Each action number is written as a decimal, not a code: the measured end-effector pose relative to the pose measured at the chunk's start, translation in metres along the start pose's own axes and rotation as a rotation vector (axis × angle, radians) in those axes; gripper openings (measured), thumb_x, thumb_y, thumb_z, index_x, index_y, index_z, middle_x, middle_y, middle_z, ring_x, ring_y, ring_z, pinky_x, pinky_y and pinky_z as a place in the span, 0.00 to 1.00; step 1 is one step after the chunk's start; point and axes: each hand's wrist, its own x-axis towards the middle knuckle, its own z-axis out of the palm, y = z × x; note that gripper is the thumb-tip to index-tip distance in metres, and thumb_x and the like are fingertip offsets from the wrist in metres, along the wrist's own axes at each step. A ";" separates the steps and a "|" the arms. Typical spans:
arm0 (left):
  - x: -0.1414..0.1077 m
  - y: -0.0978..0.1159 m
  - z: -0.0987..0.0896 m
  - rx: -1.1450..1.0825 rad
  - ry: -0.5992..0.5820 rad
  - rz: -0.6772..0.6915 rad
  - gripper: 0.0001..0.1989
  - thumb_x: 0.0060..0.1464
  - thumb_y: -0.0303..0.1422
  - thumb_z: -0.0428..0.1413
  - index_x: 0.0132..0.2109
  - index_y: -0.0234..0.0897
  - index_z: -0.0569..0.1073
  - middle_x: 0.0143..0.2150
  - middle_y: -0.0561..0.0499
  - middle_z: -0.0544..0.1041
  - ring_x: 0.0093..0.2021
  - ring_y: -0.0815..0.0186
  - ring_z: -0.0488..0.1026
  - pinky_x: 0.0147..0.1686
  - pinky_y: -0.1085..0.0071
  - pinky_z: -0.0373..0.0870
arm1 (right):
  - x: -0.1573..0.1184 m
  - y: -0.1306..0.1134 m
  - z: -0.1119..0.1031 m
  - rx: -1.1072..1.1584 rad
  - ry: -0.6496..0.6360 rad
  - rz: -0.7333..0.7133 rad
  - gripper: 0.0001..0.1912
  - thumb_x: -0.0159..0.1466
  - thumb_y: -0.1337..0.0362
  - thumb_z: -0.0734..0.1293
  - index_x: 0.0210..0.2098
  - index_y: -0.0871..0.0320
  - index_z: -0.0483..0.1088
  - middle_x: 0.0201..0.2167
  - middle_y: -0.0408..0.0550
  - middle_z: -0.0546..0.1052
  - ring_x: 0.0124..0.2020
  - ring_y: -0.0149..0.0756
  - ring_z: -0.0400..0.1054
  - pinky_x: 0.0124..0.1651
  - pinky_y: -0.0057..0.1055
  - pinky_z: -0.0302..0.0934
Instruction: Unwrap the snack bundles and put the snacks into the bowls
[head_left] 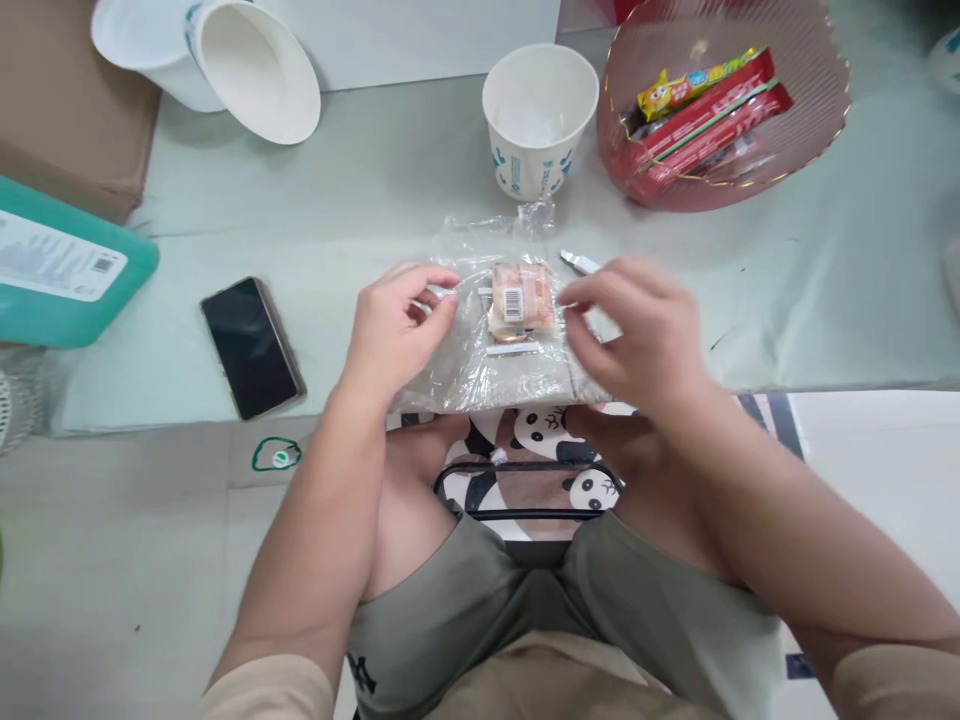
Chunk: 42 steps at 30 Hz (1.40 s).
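Observation:
On the table lies a crinkled clear plastic bag (457,365). A small wrapped packet with a barcode (523,295) rests on or in it, with a gold-edged piece showing beneath; I cannot tell if the bag encloses them. My left hand (397,325) hovers at the bag's left side, thumb and forefinger slightly apart, holding nothing I can see. My right hand (637,325) is bent beside the packet's right edge, fingers curved with a gap to the thumb. Partly behind that hand lies a slim pale tool (577,262), perhaps a small knife.
A white paper cup (536,125) stands behind the bag, beside a pink glass bowl (810,130) of wrapped snacks. At left are a phone (251,345), a green bottle (139,255), a brown box (75,120) and a tilted paper cup (262,75). The table's front edge is above my knees.

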 end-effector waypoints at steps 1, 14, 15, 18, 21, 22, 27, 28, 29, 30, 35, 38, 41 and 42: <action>0.002 0.000 0.004 0.052 -0.008 0.043 0.10 0.59 0.31 0.59 0.47 0.41 0.81 0.50 0.47 0.83 0.45 0.64 0.80 0.44 0.69 0.79 | 0.003 -0.009 0.010 -0.012 -0.052 -0.036 0.10 0.68 0.66 0.62 0.42 0.53 0.76 0.41 0.53 0.80 0.45 0.46 0.74 0.49 0.43 0.66; -0.004 -0.003 0.011 0.480 -0.402 -0.090 0.47 0.54 0.33 0.62 0.77 0.46 0.53 0.82 0.40 0.40 0.80 0.35 0.35 0.75 0.35 0.41 | 0.007 -0.002 0.046 -0.112 -0.255 -0.023 0.21 0.65 0.60 0.68 0.57 0.54 0.72 0.69 0.59 0.67 0.67 0.60 0.63 0.63 0.56 0.64; -0.004 -0.002 0.010 0.478 -0.405 -0.095 0.47 0.54 0.33 0.62 0.77 0.47 0.53 0.82 0.41 0.40 0.80 0.34 0.35 0.75 0.35 0.41 | 0.008 -0.001 0.043 -0.101 -0.232 -0.027 0.19 0.66 0.60 0.67 0.55 0.54 0.72 0.67 0.59 0.69 0.66 0.58 0.66 0.62 0.54 0.66; -0.003 -0.001 0.009 0.480 -0.415 -0.105 0.47 0.54 0.34 0.62 0.77 0.47 0.53 0.82 0.41 0.40 0.80 0.34 0.35 0.75 0.35 0.41 | 0.010 0.003 0.038 -0.077 -0.161 -0.002 0.17 0.66 0.64 0.64 0.53 0.54 0.72 0.65 0.58 0.72 0.62 0.53 0.71 0.59 0.49 0.70; -0.003 0.001 0.008 0.479 -0.428 -0.112 0.45 0.55 0.34 0.61 0.76 0.45 0.53 0.82 0.40 0.41 0.80 0.35 0.34 0.75 0.34 0.41 | 0.011 0.005 0.034 -0.068 -0.115 0.045 0.19 0.63 0.69 0.62 0.53 0.53 0.73 0.65 0.56 0.73 0.58 0.52 0.74 0.52 0.46 0.73; -0.003 0.002 0.008 0.477 -0.427 -0.113 0.45 0.55 0.34 0.61 0.76 0.45 0.53 0.82 0.40 0.41 0.80 0.35 0.34 0.75 0.33 0.41 | 0.011 0.006 0.033 -0.056 -0.103 0.057 0.19 0.63 0.70 0.62 0.51 0.53 0.73 0.65 0.55 0.73 0.58 0.52 0.74 0.50 0.45 0.73; -0.002 0.003 0.008 0.486 -0.427 -0.129 0.45 0.55 0.34 0.60 0.76 0.44 0.54 0.82 0.38 0.41 0.80 0.35 0.34 0.75 0.33 0.41 | 0.009 0.015 0.025 0.093 -0.029 0.163 0.16 0.62 0.69 0.62 0.48 0.52 0.73 0.56 0.53 0.79 0.50 0.49 0.77 0.49 0.46 0.73; -0.001 0.004 0.008 0.487 -0.431 -0.136 0.45 0.55 0.34 0.60 0.76 0.44 0.54 0.82 0.38 0.41 0.80 0.35 0.33 0.75 0.33 0.41 | 0.008 0.020 0.023 0.124 0.002 0.210 0.16 0.62 0.68 0.62 0.48 0.52 0.72 0.53 0.53 0.80 0.44 0.47 0.77 0.45 0.45 0.73; -0.001 0.004 0.008 0.487 -0.437 -0.143 0.45 0.55 0.34 0.60 0.77 0.44 0.53 0.82 0.38 0.40 0.80 0.35 0.33 0.75 0.34 0.40 | 0.007 0.026 0.021 0.159 0.045 0.262 0.15 0.63 0.67 0.62 0.49 0.52 0.71 0.49 0.53 0.80 0.39 0.44 0.76 0.41 0.44 0.73; 0.000 0.005 0.008 0.486 -0.443 -0.149 0.46 0.55 0.34 0.60 0.77 0.43 0.52 0.82 0.38 0.39 0.80 0.35 0.32 0.75 0.34 0.40 | 0.005 0.033 0.020 0.201 0.104 0.314 0.15 0.63 0.65 0.61 0.49 0.53 0.70 0.47 0.53 0.80 0.35 0.42 0.74 0.37 0.42 0.72; 0.001 0.009 0.008 0.490 -0.462 -0.158 0.46 0.55 0.34 0.59 0.77 0.41 0.52 0.82 0.37 0.38 0.80 0.34 0.30 0.74 0.33 0.40 | 0.008 0.073 0.003 0.296 0.233 0.352 0.18 0.70 0.55 0.58 0.55 0.51 0.68 0.45 0.55 0.76 0.33 0.41 0.72 0.25 0.34 0.65; 0.001 0.009 0.008 0.492 -0.453 -0.159 0.45 0.54 0.34 0.59 0.77 0.41 0.53 0.82 0.37 0.39 0.80 0.34 0.31 0.75 0.33 0.40 | 0.022 0.083 -0.017 0.194 0.065 0.220 0.19 0.67 0.50 0.65 0.53 0.49 0.72 0.40 0.52 0.75 0.35 0.45 0.74 0.28 0.37 0.68; 0.002 0.007 0.009 0.476 -0.428 -0.147 0.46 0.52 0.34 0.61 0.76 0.44 0.55 0.82 0.39 0.43 0.80 0.33 0.33 0.74 0.32 0.41 | 0.037 0.081 -0.038 0.156 -0.030 0.149 0.17 0.64 0.52 0.69 0.50 0.49 0.74 0.39 0.50 0.75 0.38 0.47 0.75 0.33 0.41 0.71; 0.002 0.006 0.010 0.476 -0.423 -0.143 0.46 0.52 0.34 0.62 0.76 0.45 0.55 0.81 0.39 0.44 0.80 0.33 0.34 0.74 0.31 0.41 | 0.040 0.079 -0.044 0.149 -0.035 0.143 0.16 0.64 0.52 0.69 0.49 0.49 0.74 0.38 0.51 0.76 0.39 0.47 0.75 0.35 0.41 0.71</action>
